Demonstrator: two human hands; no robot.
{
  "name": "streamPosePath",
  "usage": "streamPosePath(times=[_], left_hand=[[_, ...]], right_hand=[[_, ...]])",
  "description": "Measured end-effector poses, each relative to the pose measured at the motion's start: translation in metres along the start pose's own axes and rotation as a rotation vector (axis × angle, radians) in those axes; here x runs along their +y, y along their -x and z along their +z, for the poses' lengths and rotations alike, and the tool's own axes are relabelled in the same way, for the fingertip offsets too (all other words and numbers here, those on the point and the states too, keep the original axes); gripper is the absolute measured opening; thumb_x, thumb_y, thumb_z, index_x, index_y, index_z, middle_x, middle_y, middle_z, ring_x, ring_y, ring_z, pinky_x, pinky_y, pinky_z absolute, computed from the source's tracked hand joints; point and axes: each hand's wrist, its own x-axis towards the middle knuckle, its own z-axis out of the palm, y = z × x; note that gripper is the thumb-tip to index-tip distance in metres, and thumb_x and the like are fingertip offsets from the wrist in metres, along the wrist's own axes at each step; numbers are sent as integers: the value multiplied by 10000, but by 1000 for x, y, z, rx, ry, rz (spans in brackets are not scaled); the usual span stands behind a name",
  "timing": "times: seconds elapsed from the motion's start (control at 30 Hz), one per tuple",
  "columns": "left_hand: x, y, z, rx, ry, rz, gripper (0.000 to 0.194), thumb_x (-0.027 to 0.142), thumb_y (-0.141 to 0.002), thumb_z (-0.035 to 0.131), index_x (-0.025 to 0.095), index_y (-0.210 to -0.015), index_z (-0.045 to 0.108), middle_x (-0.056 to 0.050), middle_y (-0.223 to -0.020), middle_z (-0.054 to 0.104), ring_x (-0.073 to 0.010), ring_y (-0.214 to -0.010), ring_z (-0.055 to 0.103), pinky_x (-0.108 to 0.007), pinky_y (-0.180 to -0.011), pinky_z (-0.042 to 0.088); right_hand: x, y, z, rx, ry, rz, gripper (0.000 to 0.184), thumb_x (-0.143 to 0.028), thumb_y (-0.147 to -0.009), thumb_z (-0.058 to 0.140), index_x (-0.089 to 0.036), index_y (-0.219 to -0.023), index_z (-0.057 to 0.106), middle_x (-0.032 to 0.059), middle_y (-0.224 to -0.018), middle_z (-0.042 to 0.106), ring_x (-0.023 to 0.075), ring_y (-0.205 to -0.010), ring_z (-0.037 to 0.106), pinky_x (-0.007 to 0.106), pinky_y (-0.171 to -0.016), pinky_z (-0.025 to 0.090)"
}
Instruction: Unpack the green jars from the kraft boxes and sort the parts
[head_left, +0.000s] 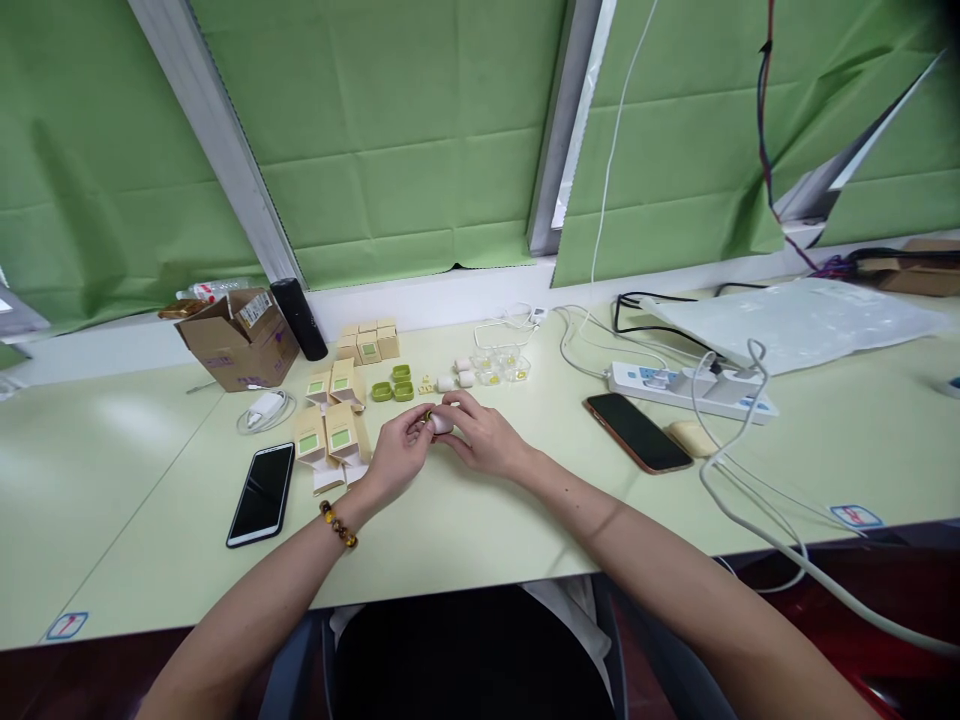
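Observation:
Over the middle of the table, my left hand and my right hand meet around a small white rounded piece. A dark green edge shows by my left fingertips; whether it is joined to the white piece I cannot tell. Both hands are closed, fingers pinching. Just beyond them lie several small white cylinders, tiny yellow pieces and green cups. Clear plastic cups with yellow bits stand to their right. Left of my hands are small open cardboard boxes with green windows.
A phone and a charger lie on the left, another phone on the right. Behind stand closed small boxes, a carton and a black cylinder. A power strip with loose cables crosses the right side.

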Motion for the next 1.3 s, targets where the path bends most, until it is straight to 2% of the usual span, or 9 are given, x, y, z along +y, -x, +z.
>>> streamPosePath(times=[0.13,0.37,0.6,0.7,0.83,1.0,1.1,1.2,1.3], left_hand=[[6,0,0,-10,1,4,372,339,-934,706,161,-1256,753,-133,-1178,787,-247,-988,762,-404,-935,620],[16,-2,-3,-75,-97,32,304,309,-970,623,190,-1190,796,-61,-1014,800,-197,-874,740,-308,-855,594],[18,-5,-7,-26,-269,41,325,261,-980,533,163,-1142,797,-48,-890,766,-164,-761,690,-272,-747,556],[14,-5,-9,-19,-206,77,375,321,-984,587,151,-1276,750,-83,-1022,775,-178,-851,695,-298,-820,562],[8,-5,-12,-110,-173,124,556,332,-912,734,171,-1438,655,-104,-1217,743,-180,-929,641,-314,-878,538],[12,-6,-11,-10,-295,77,464,293,-889,752,208,-1344,720,-36,-989,738,-165,-824,597,-296,-813,501],[15,-8,-11,18,-333,80,450,303,-892,750,216,-1334,728,-22,-950,731,-161,-800,597,-300,-819,499],[9,-10,-13,30,-342,61,446,306,-890,751,204,-1324,731,-28,-930,731,-165,-788,603,-300,-791,499],[-1,-12,-17,27,-314,-6,442,315,-883,756,180,-1303,734,-52,-944,739,-173,-793,621,-297,-765,504]], right_hand=[[1,0,-2,3,31,-20,372,-364,-1073,563,-253,-1428,542,127,-1225,639,191,-745,667,316,-569,551],[0,-2,-3,-20,8,-28,345,-277,-1075,523,-231,-1418,525,137,-1233,636,219,-849,700,333,-628,583],[-5,-6,7,-15,-9,29,378,-214,-1066,473,-221,-1444,487,160,-1283,623,240,-931,699,327,-613,585],[-2,-7,8,44,-123,49,385,-261,-1072,500,-241,-1456,495,161,-1279,604,267,-1013,691,377,-678,631],[1,-6,6,99,-333,111,349,-316,-1063,552,-265,-1408,561,147,-1281,590,278,-1133,672,436,-842,662],[-5,-7,-1,76,-288,217,283,-344,-1049,581,-279,-1322,617,114,-1295,633,248,-1033,692,384,-769,637],[-9,-12,-4,83,-215,218,261,-344,-1047,580,-268,-1293,626,122,-1280,658,287,-1137,664,393,-783,603],[-9,-22,-10,173,-251,183,242,-352,-1053,563,-257,-1268,621,129,-1234,660,306,-1181,630,448,-897,574],[0,-37,-22,352,-356,206,208,-350,-1048,576,-251,-1223,629,113,-1187,661,278,-1118,636,450,-944,548]])
